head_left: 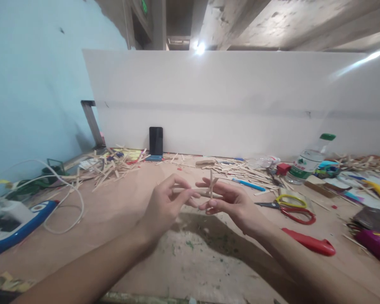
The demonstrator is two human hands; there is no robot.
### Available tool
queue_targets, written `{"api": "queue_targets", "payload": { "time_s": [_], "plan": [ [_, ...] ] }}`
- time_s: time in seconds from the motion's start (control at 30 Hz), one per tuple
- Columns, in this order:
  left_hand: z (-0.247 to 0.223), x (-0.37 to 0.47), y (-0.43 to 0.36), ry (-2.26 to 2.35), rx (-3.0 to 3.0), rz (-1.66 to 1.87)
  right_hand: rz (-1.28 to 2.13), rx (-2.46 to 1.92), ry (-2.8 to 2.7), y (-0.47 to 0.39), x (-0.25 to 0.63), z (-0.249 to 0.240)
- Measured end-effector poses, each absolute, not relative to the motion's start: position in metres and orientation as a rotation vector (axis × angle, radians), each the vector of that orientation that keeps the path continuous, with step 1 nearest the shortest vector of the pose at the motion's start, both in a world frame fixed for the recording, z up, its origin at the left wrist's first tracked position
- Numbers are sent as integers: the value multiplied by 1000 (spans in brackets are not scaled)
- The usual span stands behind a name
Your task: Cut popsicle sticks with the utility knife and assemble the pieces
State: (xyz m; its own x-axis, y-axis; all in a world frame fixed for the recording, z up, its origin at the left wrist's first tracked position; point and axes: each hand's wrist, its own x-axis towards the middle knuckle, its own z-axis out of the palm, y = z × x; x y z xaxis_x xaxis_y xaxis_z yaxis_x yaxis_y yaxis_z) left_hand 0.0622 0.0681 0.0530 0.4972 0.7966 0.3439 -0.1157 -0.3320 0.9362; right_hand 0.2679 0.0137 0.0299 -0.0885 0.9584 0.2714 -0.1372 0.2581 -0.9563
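Forearms are reaching in from the lower edge as the left hand [163, 202] and right hand [231, 200] are meeting above the counter [114, 211], both pinching a small stick assembly [205, 191]: a flat stick lying level between the fingertips with a short stick standing upright across it. Only these two pieces are appearing joined, so the build is looking barely begun. Loose sticks [114, 166] are lying heaped beyond the left hand; scissors [291, 207] and a red-handled tool [310, 242] are resting just right of the right hand, a water bottle [307, 162] farther back.
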Motion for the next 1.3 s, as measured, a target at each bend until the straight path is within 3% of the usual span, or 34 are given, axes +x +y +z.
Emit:
{"api": "queue_targets", "payload": {
  "time_s": [0.23, 0.63, 1.3],
  "plan": [
    [41, 69, 62, 565, 1646, 1073, 918, -972, -1444, 13, 266, 24],
    [44, 70, 76, 566, 1562, 1036, 955, -989, -1119, 14, 262, 38],
    [44, 64, 72, 458, 1652, 1006, 1073, -973, -1056, 11, 252, 41]
  ]
}}
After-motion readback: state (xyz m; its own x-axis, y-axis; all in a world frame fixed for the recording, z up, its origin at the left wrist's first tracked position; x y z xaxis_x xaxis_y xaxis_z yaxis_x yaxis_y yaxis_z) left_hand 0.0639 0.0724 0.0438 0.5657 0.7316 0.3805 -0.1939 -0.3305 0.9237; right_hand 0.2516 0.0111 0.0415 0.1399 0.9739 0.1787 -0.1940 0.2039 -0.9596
